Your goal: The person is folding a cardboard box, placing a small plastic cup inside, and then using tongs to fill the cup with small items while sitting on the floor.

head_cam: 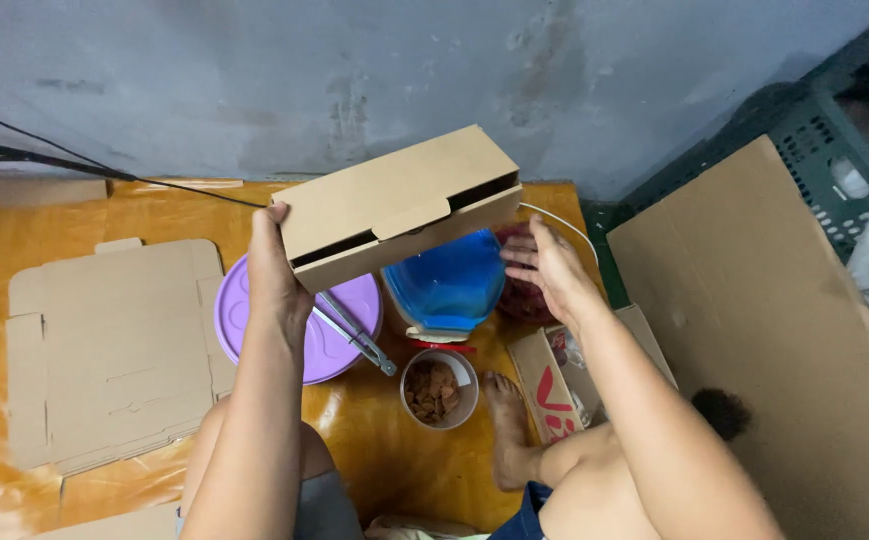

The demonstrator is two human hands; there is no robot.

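Two hands worked: your left hand (273, 275) had its fingers clamped on a folded cardboard box (400, 205), lifted above the floor; your right hand (547, 268), fingers apart, hovered beside it.

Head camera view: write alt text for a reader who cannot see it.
A person seated on an orange floor holds a folded cardboard box up, left hand gripping its end, right hand open beside it. Below lie a purple lid with metal tongs, a blue container, a small cup of brown pieces and flat cardboard.
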